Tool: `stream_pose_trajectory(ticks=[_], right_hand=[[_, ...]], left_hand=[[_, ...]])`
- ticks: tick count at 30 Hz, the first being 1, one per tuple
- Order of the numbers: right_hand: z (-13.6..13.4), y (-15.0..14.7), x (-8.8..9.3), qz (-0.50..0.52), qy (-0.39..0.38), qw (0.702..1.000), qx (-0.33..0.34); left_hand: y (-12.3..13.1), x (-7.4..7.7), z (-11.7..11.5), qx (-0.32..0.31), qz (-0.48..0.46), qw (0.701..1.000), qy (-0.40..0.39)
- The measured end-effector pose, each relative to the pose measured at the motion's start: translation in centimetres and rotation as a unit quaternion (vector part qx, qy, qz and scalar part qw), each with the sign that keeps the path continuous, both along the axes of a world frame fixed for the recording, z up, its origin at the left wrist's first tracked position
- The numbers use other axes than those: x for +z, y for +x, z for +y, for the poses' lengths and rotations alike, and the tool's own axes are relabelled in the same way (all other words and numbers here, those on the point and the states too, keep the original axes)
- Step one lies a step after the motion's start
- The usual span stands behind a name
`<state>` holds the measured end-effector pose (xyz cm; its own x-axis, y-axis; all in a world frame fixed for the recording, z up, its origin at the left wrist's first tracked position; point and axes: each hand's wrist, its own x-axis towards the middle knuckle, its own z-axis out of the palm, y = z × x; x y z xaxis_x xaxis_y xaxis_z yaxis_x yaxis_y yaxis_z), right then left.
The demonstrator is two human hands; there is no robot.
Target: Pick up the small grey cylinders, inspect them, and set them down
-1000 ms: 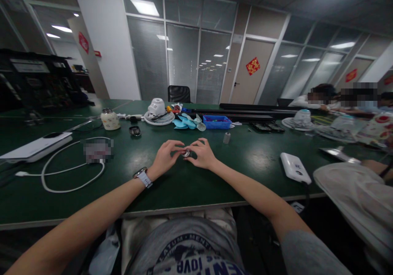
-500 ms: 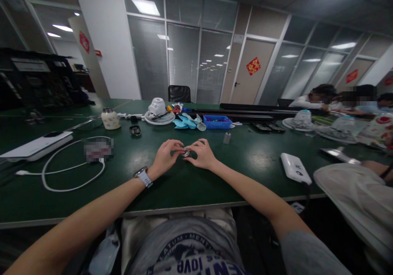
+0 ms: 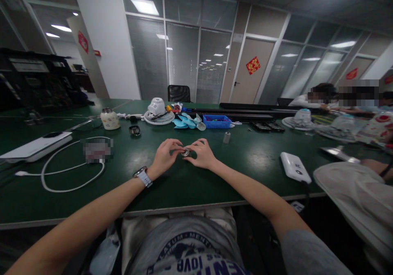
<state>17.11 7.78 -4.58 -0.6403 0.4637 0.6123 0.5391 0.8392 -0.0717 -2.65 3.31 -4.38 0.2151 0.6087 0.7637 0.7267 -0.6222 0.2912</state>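
Between my two hands, just over the green table [image 3: 123, 201], is a small round metallic part [image 3: 186, 153] with a ringed face; its exact kind is too small to tell. My left hand [image 3: 167, 155], with a watch [image 3: 143, 176] on its wrist, pinches the part from the left. From the right, my right hand [image 3: 202, 153] grips it between thumb and fingers. Beyond my right hand a small grey metal cylinder [image 3: 226, 137] stands upright on the table.
Farther back lie a white fan part [image 3: 158, 113], light-blue fan blades [image 3: 186, 121] and a blue basket [image 3: 217, 122]. To the left are a cream bottle [image 3: 109, 119] and a looped white cable [image 3: 46, 180]. At right sits a white device [image 3: 295, 167], beside a person's pale sleeve [image 3: 353, 185].
Both hands keep the same pinch on the round metallic part. The view has shifted very slightly; nothing else visibly differs.
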Motion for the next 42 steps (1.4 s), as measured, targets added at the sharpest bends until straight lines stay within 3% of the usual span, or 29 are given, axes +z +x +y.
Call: stream_pose_trajectory(ticks=[12,17,22,29,36,42], right_hand=[[-0.1,-0.2,0.1,0.01,-0.017,1.0,-0.007],[-0.1,-0.3,0.0,0.039,-0.083,0.991,-0.094],[1.3,0.2,-0.4,0.056,-0.128,0.976,-0.168],[2.1,0.7,-0.6,0.065,-0.14,0.972,-0.176],[2.3,0.8,-0.6,0.076,-0.162,0.965,-0.191],[2.3,0.8,-0.6,0.083,-0.168,0.964,-0.19]], left_hand=[[-1.1,-0.1,1.2,0.032,-0.056,0.998,0.003],[-1.7,-0.2,1.5,0.03,-0.058,0.997,-0.042],[-1.7,0.3,1.3,-0.047,0.014,0.991,-0.121],[-2.7,0.9,1.9,0.003,0.111,0.985,-0.13],[-2.7,0.7,2.0,-0.049,0.135,0.974,-0.178],[-1.5,0.6,0.6,-0.045,0.159,0.949,-0.267]])
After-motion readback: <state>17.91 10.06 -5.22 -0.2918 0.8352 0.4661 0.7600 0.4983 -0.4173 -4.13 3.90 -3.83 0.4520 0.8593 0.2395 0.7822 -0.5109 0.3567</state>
